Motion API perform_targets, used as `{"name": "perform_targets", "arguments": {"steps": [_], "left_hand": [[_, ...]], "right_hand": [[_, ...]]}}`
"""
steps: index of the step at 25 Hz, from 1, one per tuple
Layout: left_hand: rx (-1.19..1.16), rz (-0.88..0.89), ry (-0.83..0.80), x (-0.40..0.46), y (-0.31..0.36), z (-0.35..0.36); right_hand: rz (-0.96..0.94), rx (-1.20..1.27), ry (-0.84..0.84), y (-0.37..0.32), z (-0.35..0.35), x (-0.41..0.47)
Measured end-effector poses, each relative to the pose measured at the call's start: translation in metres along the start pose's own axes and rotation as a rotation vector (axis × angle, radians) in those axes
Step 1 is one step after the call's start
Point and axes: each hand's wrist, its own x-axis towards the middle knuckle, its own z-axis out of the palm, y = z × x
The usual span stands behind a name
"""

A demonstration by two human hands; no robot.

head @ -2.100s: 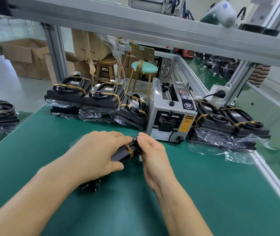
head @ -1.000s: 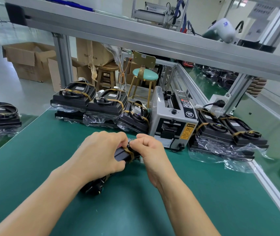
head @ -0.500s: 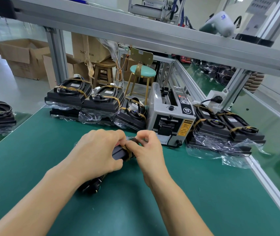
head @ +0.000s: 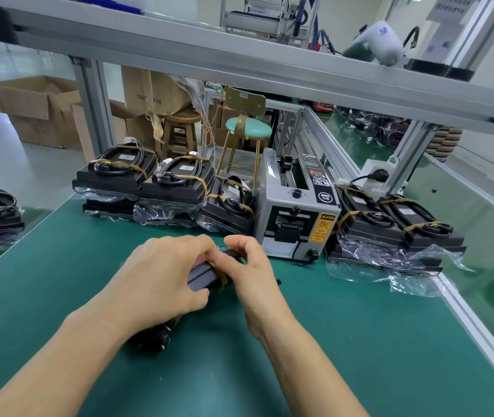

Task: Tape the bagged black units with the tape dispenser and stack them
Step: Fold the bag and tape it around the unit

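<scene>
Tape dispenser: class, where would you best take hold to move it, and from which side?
Grip the tape dispenser by its flat grey side walls, coming from above. The boxy body stands upright, bagged units crowd both sides, and the front slot should stay clear.

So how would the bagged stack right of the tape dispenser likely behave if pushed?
The bagged stack probably slides as rigid blocks, since the black units look hard-cased. Its loose clear plastic spreads onto the green mat, so it may crumple or snag. Tape bands cross the coiled cords, which should stay put.
</scene>
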Motion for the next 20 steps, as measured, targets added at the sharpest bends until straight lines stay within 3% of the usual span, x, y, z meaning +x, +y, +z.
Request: {"name": "perform_targets", "arguments": {"steps": [5, 10, 12, 15, 18, 20], "left_hand": [[-0.248, 0.001, -0.032, -0.010, -0.012, -0.016], [-0.686, -0.066, 0.132, -0.033, -0.030, -0.021], [-0.870, -0.018, 0.164, -0.039, -0.030, -0.017], [-1.226, -0.019, 0.234, -0.040, -0.033, -0.009], [-1.451, -0.033, 0.224, -0.036, -0.023, 0.001], [-1.476, 0.001, 0.182, -0.033, -0.011, 0.003]], "right_hand": [[-0.039, -0.107, -0.176, 0.007, -0.026, -0.002], [-0.145, -0.169, -0.190, 0.024, -0.042, -0.014], [-0.219, -0.047, -0.116, 0.025, -0.055, -0.017], [-0.194, 0.374, -0.047, 0.024, -0.067, -0.025], [-0.134, 0.437, -0.360, 0.024, -0.047, -0.035], [-0.200, 0.405, -0.450, 0.019, -0.034, -0.041]]}}
